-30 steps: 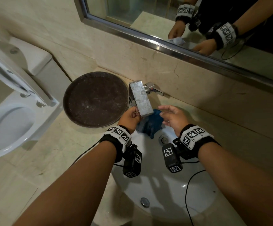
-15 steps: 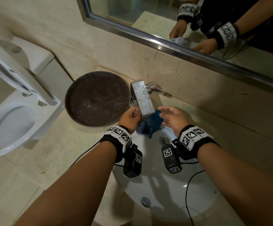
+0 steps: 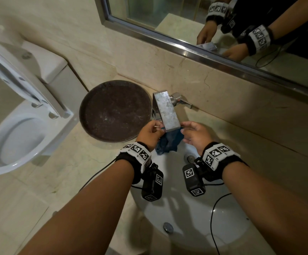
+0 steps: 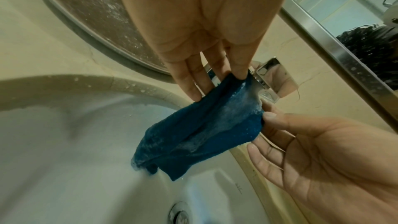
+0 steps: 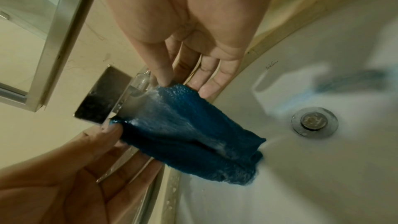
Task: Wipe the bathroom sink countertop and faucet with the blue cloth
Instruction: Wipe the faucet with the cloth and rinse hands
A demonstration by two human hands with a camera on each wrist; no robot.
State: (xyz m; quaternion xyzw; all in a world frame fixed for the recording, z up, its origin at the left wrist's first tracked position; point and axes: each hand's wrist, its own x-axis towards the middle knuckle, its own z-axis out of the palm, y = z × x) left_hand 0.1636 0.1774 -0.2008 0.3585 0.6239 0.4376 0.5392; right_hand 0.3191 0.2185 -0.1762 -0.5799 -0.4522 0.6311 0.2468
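The blue cloth (image 3: 169,142) hangs wet under the tip of the flat chrome faucet (image 3: 166,111), over the white sink basin (image 3: 186,214). My left hand (image 3: 160,127) pinches its left top corner and my right hand (image 3: 183,128) pinches the right one, so it is stretched between them. In the left wrist view the left hand (image 4: 237,76) and right hand (image 4: 264,113) hold the cloth (image 4: 200,130) below the faucet (image 4: 271,77). In the right wrist view water runs from the faucet (image 5: 103,100) onto the cloth (image 5: 187,132); its lower end touches the basin wall.
A dark round tray (image 3: 115,111) lies on the beige countertop (image 3: 57,181) left of the faucet. The faucet handle (image 3: 181,103) points right along the wall. The drain (image 3: 190,158) sits in the basin. A toilet (image 3: 15,140) stands at the left; a mirror (image 3: 204,24) hangs above.
Both hands have stayed at the spout tip with the cloth. The right hand has drawn a little closer to the spout, and the cloth now hangs spread between the two hands.
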